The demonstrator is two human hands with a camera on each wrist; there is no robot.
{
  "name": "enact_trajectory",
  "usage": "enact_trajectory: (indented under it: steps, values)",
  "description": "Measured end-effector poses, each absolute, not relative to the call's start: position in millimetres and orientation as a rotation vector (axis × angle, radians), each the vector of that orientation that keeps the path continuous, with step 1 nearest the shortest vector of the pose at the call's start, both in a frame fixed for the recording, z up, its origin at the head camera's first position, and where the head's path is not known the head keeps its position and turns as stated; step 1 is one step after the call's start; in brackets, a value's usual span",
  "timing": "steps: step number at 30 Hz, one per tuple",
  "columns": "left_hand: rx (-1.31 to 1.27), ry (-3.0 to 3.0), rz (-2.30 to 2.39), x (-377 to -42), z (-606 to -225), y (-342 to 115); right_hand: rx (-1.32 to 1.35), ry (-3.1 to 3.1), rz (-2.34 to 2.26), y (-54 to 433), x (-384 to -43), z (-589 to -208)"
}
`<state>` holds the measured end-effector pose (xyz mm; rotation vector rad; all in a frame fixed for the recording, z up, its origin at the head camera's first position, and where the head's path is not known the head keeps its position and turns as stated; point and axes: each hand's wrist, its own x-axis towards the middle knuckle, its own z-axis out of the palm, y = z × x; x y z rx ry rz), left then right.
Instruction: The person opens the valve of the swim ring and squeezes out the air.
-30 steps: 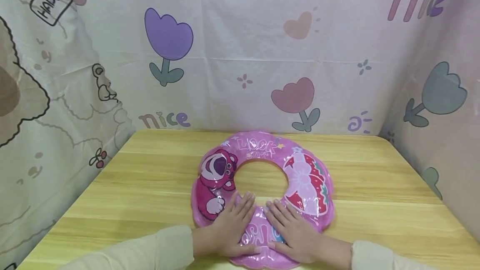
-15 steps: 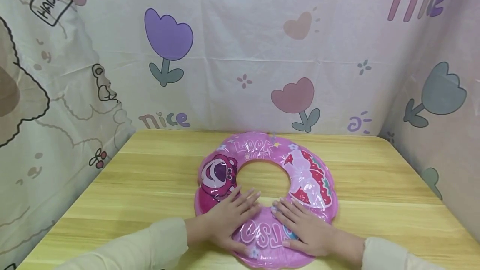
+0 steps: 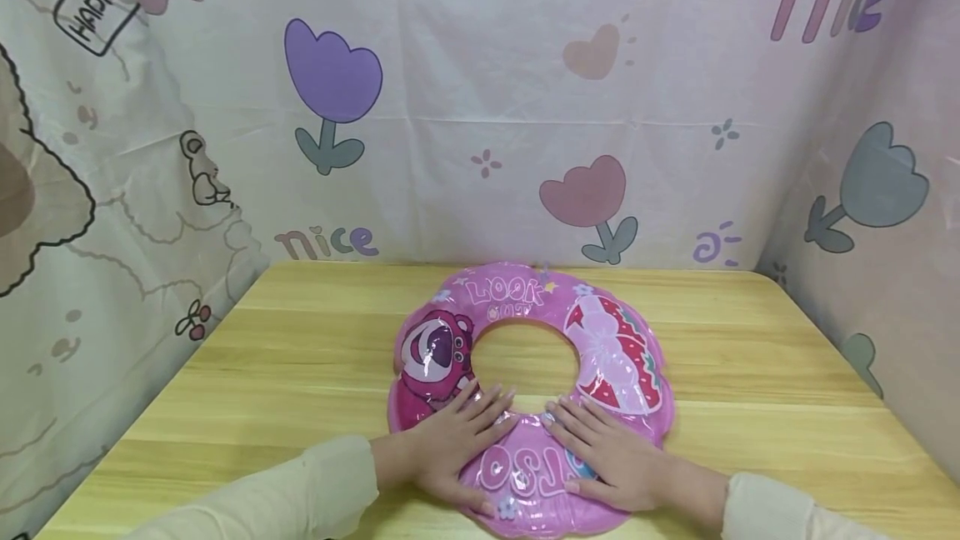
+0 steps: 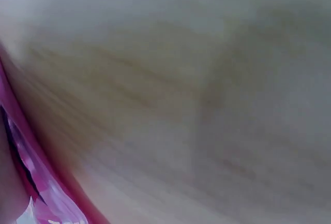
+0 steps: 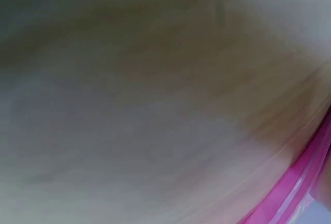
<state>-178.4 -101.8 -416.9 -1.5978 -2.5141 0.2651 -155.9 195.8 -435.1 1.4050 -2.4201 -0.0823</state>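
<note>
A pink inflatable swim ring (image 3: 517, 290) with a bear print on its left and a strawberry print on its right lies flat on the wooden table. Across its near left part rests my left hand (image 3: 453, 444), fingers extended toward the hole. My right hand (image 3: 611, 452) lies on the near right part with straight fingers side by side. White lettering shows between the two hands. In the left wrist view only the edge of the swim ring (image 4: 49, 182) appears, at the lower left. A strip of the swim ring (image 5: 289, 190) shows at the right wrist view's lower right.
The light wooden table (image 3: 300, 340) extends around the swim ring on both sides. A printed cloth (image 3: 465, 65) with tulips and lettering hangs behind the table, and cloth also covers the left and right sides.
Over the last second the swim ring has shifted and turned slightly, its near side moving right. The left hand's thumb has spread outward, and the right hand has moved a little right.
</note>
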Motion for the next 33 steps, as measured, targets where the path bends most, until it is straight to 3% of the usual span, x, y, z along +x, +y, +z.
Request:
enact_trajectory:
  steps: [11,20,33]
  values:
    - [-1.548,-2.68,0.139,-166,-418,-97,1.33,-2.508,0.297,197,-162,-426]
    - [-1.467,-2.437,0.237,-180,-416,-117,1.119,-2.415,0.039,203,-175,-425]
    - [-1.284,-2.567,0.014,-204,-409,-141,0.856,-2.644,0.079,218,-193,-421]
